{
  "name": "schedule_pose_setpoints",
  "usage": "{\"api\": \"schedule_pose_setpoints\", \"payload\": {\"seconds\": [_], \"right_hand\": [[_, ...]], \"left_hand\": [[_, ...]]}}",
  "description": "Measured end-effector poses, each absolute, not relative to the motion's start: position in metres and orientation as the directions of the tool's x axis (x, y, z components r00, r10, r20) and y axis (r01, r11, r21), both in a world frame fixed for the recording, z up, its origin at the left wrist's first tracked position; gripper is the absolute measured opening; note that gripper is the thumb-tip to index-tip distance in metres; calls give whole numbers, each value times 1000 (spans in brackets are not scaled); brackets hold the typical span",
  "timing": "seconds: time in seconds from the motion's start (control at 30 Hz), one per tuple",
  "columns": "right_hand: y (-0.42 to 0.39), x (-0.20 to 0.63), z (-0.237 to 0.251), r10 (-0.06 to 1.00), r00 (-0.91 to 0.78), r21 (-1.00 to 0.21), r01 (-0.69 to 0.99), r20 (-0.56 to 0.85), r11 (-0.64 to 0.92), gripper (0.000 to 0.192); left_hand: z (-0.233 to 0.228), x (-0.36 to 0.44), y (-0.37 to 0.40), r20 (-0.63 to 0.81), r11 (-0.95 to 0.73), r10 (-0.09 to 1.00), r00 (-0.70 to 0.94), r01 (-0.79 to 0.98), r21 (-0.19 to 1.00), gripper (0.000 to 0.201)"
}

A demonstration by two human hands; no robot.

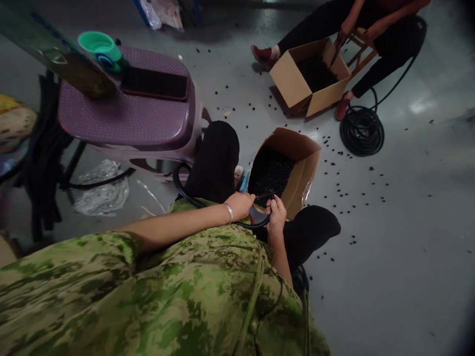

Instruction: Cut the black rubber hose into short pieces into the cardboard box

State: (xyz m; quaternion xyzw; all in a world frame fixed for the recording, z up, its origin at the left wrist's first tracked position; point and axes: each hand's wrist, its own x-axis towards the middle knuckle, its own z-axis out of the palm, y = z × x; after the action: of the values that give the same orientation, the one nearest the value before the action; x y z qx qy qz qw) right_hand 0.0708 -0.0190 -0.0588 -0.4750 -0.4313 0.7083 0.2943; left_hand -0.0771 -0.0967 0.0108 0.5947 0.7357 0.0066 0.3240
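Observation:
My left hand (241, 203), with a silver bracelet at the wrist, is closed around something thin and dark that points right over the box; its exact kind is hard to make out. My right hand (276, 213) pinches the end of a black ribbed hose (256, 226) just right of it. The hose loops beneath my left hand and past my left knee. Right beyond both hands, between my knees, stands an open cardboard box (309, 165) holding many small black pieces (272, 173).
A purple stool (148, 118) at left bears a phone (156, 83), a green cup (100, 47) and a bottle (55, 54). Opposite, a seated person works over another cardboard box (326, 101) beside a coiled black hose (361, 131). Black bits litter the floor.

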Motion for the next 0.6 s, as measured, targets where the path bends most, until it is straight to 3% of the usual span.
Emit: {"api": "schedule_pose_setpoints", "payload": {"seconds": [0.33,0.6], "right_hand": [[-21,71,-58,808,-386,-890,87,-445,-448,49],[-19,76,-62,821,-393,-907,252,-414,-337,53]], "left_hand": [[13,-77,-97,-481,302,873,-83,866,398,24],[11,-78,-96,-494,295,867,-72,872,390,23]]}}
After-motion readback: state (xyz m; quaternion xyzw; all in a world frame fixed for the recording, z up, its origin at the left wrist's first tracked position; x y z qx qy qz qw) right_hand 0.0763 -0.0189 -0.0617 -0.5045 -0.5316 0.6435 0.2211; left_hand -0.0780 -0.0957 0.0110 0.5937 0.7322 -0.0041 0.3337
